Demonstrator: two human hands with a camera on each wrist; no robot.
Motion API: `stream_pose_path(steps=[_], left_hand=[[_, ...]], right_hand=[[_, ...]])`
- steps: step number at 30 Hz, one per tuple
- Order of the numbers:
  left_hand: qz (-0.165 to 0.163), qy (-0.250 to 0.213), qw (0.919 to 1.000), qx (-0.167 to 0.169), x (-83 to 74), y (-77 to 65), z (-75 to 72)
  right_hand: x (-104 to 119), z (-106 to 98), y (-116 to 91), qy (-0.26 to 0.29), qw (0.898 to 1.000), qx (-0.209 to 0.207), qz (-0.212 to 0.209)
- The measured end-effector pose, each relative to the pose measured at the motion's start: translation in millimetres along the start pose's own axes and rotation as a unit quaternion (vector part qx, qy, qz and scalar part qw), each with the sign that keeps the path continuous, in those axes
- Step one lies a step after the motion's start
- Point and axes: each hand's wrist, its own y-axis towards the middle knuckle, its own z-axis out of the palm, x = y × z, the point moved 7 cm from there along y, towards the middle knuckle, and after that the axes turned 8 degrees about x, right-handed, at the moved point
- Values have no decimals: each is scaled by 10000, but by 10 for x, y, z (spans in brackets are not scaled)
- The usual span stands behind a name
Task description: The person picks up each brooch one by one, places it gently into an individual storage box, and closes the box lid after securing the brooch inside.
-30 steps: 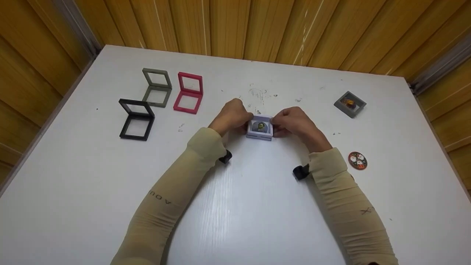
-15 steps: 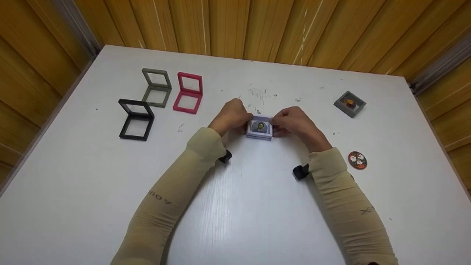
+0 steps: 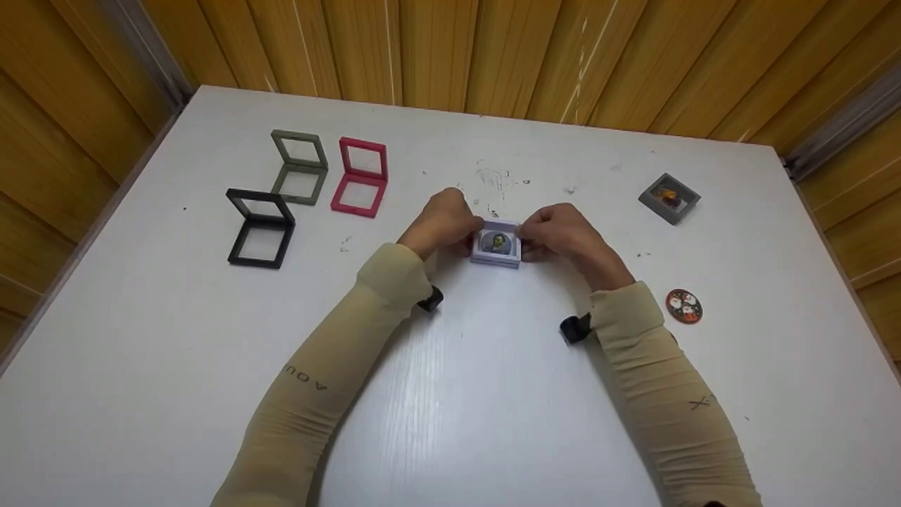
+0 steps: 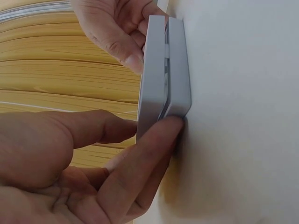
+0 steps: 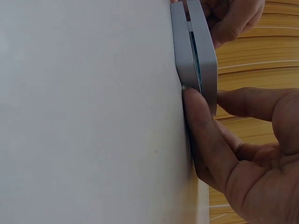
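A small pale-lavender display frame (image 3: 495, 260) stands low at the middle of the white table, with a round portrait badge (image 3: 497, 243) inside its clear window. My left hand (image 3: 445, 222) pinches its left side between thumb and fingers. On the opposite side my right hand (image 3: 566, 236) pinches it the same way. In the left wrist view the two halves of the frame (image 4: 154, 70) lie almost together, a narrow gap between them. The right wrist view shows that slit along the frame's edge (image 5: 205, 56) too. Fingertips of both hands reach to the lower half near the tabletop.
Standing open at the left are a black frame (image 3: 256, 265), an olive-green frame (image 3: 308, 170) and a red frame (image 3: 386, 180). To the right lie a closed grey frame (image 3: 673, 216) with an orange-brown item inside and a round badge (image 3: 684, 307) with white figures.
Both hands keep their hold with barely any movement. The gap along the lavender frame's front edge looks slightly narrower than one second ago.
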Motion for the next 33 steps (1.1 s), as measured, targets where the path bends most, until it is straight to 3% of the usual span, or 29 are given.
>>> stream_pose_path(steps=[21, 33], left_hand=[[109, 16, 9999, 25, -24, -11, -1], [-123, -3, 9999, 58, -13, 8, 18]], right_hand=[[5, -16, 1, -138, 9999, -8, -30], [-15, -17, 4, -235, 9997, -46, 66]])
